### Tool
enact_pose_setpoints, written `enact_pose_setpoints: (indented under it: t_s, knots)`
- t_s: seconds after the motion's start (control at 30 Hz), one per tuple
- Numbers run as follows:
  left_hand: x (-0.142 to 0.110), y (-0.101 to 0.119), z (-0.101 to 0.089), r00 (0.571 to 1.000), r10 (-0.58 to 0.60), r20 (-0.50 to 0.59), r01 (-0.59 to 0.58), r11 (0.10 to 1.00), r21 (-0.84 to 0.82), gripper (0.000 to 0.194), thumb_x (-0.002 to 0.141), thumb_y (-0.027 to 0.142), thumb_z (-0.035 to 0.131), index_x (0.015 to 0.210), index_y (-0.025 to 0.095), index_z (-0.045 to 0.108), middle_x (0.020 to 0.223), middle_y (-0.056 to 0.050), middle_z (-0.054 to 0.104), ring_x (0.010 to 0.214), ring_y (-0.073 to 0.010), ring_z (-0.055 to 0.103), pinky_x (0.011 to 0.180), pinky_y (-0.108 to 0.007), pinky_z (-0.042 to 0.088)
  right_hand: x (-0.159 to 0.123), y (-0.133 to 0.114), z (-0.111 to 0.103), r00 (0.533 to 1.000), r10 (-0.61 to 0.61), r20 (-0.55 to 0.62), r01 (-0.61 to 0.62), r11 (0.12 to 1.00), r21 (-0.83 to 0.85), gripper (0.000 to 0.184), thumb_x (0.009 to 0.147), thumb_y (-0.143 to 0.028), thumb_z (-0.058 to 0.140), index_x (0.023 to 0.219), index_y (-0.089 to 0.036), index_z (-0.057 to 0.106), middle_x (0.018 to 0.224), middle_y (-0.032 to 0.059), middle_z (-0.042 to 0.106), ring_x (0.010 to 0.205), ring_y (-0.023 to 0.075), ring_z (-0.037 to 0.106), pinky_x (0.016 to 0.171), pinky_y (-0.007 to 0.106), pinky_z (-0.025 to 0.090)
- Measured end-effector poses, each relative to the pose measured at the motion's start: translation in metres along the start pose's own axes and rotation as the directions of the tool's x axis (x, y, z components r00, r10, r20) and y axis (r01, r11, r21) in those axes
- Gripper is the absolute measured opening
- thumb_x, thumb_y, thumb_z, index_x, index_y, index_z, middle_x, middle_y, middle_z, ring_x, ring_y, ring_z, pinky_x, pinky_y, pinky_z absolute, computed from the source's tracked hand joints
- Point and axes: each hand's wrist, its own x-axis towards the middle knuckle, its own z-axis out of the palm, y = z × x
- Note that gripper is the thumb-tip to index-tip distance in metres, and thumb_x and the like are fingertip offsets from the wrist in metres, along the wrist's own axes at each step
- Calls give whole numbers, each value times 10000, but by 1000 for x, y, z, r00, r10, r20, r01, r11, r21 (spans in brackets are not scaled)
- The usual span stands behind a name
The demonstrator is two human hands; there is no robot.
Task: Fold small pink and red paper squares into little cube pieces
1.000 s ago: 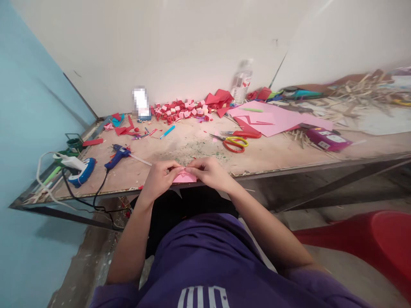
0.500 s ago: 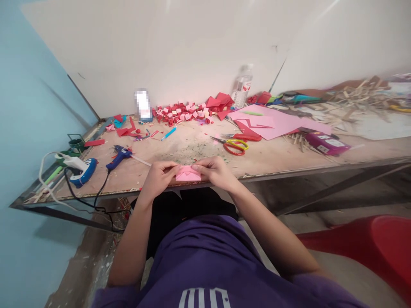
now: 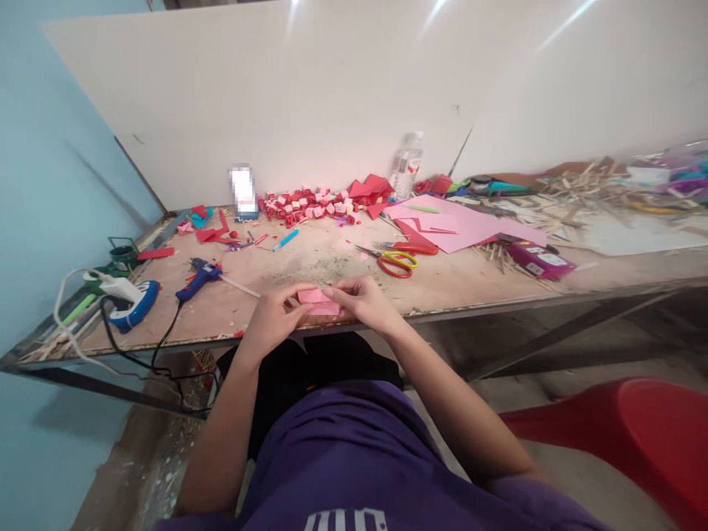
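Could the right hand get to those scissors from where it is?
Probably yes: the scissors lie just beyond the right hand with nothing tall between, though it is holding pink paper.

Pink sheet (image 3: 470,222) = matt paper; tabletop (image 3: 251,269) = rough wood.

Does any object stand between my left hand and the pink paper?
Nothing visible does: the left hand touches the pink paper directly, as does the right hand. The scissors lie farther back, to the right.
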Motion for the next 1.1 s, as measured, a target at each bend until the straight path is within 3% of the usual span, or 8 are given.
enact_pose_setpoints:
  t_s: [0.1, 0.17, 0.27, 0.43, 0.53, 0.8, 0.97, 1.1]
  knots:
    - [0, 0, 0, 999, -50, 1, 50, 998, -44, 325, 894, 326, 776, 1188, 218, 864, 1156, -68, 867, 917, -234, 776, 802, -320, 604, -1, -2, 0, 996, 8, 87, -15, 997, 75, 445, 803, -564, 905, 814, -144, 758, 679, 24, 707, 593, 141, 609, 552, 237, 444]
    - [0, -1, -1, 998, -59, -1, 58, 995, -76, 333, 929, 396, 773, 1188, 207, 862, 1176, -76, 865, 1001, -261, 792, 861, -330, 615, -2, -2, 0, 992, 12, 128, -25, 995, 96, 435, 792, -536, 922, 910, -137, 795, 773, 51, 769, 654, 158, 662, 579, 237, 484]
    - [-1, -2, -3, 999, -53, -3, 52, 990, -134, 369, 995, 476, 721, 1176, 179, 845, 1210, -98, 853, 1107, -291, 793, 910, -330, 614, -2, -1, 0, 995, 13, 96, -20, 997, 72, 394, 806, -505, 909, 862, -134, 787, 748, 50, 765, 630, 150, 655, 570, 234, 490]
    - [-1, -3, -7, 986, -157, 54, 166, 949, -268, 407, 995, 552, 704, 1113, 172, 786, 873, -56, 817, 750, -232, 769, 624, -267, 544, 0, 2, 0, 998, 36, 46, -41, 995, 94, 388, 811, -509, 887, 803, -147, 747, 713, 56, 762, 608, 163, 695, 572, 242, 532]
    - [0, -1, -10, 983, -158, 92, 179, 934, -309, 348, 957, 521, 738, 989, 175, 756, 804, -28, 777, 706, -198, 721, 638, -256, 517, 2, 3, 1, 998, 44, 53, -52, 987, 150, 422, 783, -532, 905, 817, -144, 744, 706, 80, 775, 605, 189, 726, 588, 263, 557]
    - [2, 5, -12, 980, -106, 169, 132, 979, -154, 306, 928, 442, 733, 798, 165, 744, 864, -48, 763, 824, -212, 698, 756, -292, 530, 1, 3, 3, 996, 1, -90, 13, 988, 151, 417, 815, -544, 841, 768, -145, 731, 674, 16, 658, 574, 133, 549, 553, 260, 418]
    - [2, 8, -12, 974, -113, 196, 157, 962, -225, 402, 856, 516, 831, 1074, 178, 814, 932, -66, 788, 880, -243, 740, 776, -321, 579, 0, 2, 2, 993, -74, -91, 73, 997, -17, 412, 892, -541, 735, 768, -149, 705, 661, -12, 571, 595, 126, 455, 564, 273, 338]
    - [3, 6, -9, 974, -152, 169, 189, 955, -230, 490, 776, 510, 897, 1122, 180, 787, 930, -62, 775, 857, -235, 732, 756, -321, 576, -2, 2, 7, 987, -143, -72, 133, 983, -129, 398, 938, -495, 669, 701, -177, 624, 647, -21, 524, 615, 134, 445, 588, 291, 326]
